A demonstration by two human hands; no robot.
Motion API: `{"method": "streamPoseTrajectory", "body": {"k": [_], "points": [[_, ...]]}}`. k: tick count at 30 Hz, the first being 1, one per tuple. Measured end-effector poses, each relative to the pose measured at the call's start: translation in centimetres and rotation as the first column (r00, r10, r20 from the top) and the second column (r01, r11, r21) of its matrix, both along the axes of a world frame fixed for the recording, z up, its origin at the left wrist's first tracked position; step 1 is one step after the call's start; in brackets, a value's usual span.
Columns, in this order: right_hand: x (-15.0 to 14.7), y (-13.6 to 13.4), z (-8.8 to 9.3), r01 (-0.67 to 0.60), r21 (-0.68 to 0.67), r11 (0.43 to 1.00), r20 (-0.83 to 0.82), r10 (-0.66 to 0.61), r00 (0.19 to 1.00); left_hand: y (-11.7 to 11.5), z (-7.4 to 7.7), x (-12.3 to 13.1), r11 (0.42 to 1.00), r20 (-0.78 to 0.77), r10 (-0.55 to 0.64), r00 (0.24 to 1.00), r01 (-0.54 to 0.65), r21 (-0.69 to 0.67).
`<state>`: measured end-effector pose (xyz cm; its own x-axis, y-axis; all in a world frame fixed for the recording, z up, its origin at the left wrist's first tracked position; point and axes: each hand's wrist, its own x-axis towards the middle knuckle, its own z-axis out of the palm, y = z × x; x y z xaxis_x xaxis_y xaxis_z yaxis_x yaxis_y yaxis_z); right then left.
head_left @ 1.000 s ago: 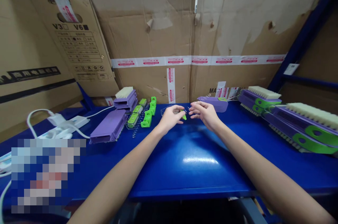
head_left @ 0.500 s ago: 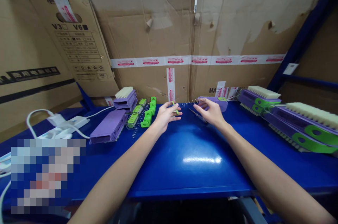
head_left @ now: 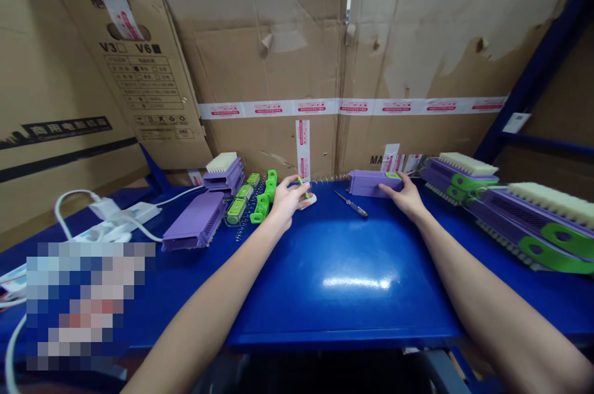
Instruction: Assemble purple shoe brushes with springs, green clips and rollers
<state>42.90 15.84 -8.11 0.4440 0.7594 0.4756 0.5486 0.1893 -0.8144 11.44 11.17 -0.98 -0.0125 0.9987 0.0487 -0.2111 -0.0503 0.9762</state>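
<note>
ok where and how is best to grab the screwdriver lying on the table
Probably by the thick handle of the screwdriver, pinched across its width from above and the near side. It lies flat, handle end towards you, thin shaft pointing away to the left, and the purple housing is behind it.

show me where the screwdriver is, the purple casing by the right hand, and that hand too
Screwdriver [head_left: 356, 206], head view, on its handle.
Purple casing [head_left: 366, 185], head view, on its front side.
Right hand [head_left: 409, 198], head view, on its back.
</note>
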Motion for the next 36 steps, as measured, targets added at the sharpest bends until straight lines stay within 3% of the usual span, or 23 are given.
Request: {"method": "streamPoseTrajectory", "body": {"k": [5, 12, 15, 19, 22, 25, 30, 36], "points": [[-0.5, 0.2, 0.2, -0.146, 0.062, 0.987, -0.249, 0.157, 0.956, 0.2, -0.2, -0.1, 1.0, -0.015, -0.006, 1.0, 0.006, -0.002], [-1.6, 0.0, 0.8, -0.142, 0.141, 0.98, -0.517, 0.195, 0.834, 0.6, -0.7, -0.1, 1.0, -0.002, -0.011, 1.0, 0.011, 0.004], [-2.1, -0.3, 1.7, -0.158, 0.131, 0.979, -0.682, 0.205, 0.702, 0.6, -0.6, -0.1, 1.0, 0.006, -0.011, 1.0, 0.011, 0.018], [-3.1, -1.0, 3.1, -0.242, 0.133, 0.961, -0.853, 0.235, 0.466, 0.3, -0.4, 0.0, 0.998, 0.034, -0.017, 0.999, 0.015, 0.06], [-4.1, -1.7, 4.1, -0.292, 0.247, 0.924, -0.892, 0.335, 0.304, 0.1, -0.4, 0.1, 0.99, 0.042, -0.068, 0.997, 0.063, 0.126], [-4.9, -2.5, 4.7, -0.307, 0.293, 0.906, -0.91, 0.363, 0.201, 0.0, -0.4, 0.2, 0.969, 0.042, -0.157, 0.987, 0.145, 0.201], [-5.0, -2.9, 4.9, -0.301, 0.322, 0.898, -0.907, 0.384, 0.174, 0.3, -0.3, -0.1, 0.943, 0.103, -0.225, 0.969, 0.19, 0.274], [-4.7, -2.7, 4.4, -0.328, 0.298, 0.896, -0.89, 0.386, 0.245, -0.4, 0.3, 0.1, 0.928, 0.033, -0.251, 0.968, 0.23, 0.294]]}}
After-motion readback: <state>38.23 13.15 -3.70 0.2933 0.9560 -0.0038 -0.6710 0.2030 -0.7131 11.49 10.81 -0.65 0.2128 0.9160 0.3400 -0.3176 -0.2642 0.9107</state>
